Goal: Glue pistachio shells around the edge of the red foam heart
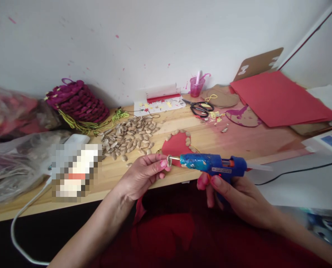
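Between thumb and fingers, my left hand pinches a peanut shell. My right hand is wrapped round the handle of a blue glue gun, whose metal nozzle points left and meets the shell or nearly so. A clear glue stick juts from the gun's back end. Behind the nozzle, a red paper shape lies on the table, with peanut shells along its upper and right edge; its lower part is partly hidden by the gun and my left hand. A pile of peanut shells lies to the left.
Black-handled scissors and a pink cup stand near the wall. Red paper sheets lie at the right. A purple shell-covered object, plastic bags and a white cable are at the left. The wooden table's front edge runs below my hands.
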`<state>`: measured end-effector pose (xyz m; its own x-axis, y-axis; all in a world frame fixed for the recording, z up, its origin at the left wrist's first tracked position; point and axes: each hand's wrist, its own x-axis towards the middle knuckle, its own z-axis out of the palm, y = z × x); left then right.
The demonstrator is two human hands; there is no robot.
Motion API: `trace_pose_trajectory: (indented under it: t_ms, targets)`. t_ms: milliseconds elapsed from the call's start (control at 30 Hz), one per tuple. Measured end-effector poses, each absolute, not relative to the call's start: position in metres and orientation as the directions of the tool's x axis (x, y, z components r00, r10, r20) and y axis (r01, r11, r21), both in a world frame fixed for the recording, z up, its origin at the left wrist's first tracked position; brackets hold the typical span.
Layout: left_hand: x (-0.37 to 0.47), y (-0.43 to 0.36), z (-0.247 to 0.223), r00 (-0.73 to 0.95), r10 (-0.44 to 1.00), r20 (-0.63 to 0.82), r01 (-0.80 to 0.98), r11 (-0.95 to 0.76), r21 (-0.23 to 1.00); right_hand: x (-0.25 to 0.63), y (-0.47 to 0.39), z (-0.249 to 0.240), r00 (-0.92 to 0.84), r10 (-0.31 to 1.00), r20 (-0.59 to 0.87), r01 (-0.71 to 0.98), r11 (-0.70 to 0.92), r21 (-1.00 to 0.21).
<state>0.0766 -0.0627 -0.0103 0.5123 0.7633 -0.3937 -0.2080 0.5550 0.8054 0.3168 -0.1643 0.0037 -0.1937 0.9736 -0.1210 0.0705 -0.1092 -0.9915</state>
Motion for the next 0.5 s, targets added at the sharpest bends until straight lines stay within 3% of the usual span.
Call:
trace_pose_trajectory:
  t_ms: [500]
  targets:
    - [0.0747,-0.0645,-0.0112,0.507,0.763,-0.400,-0.213,0.561,0.800,0.3156,-0.1637,0.0010,-0.190,0.976,-0.107,0.071,-0.095,-0.993]
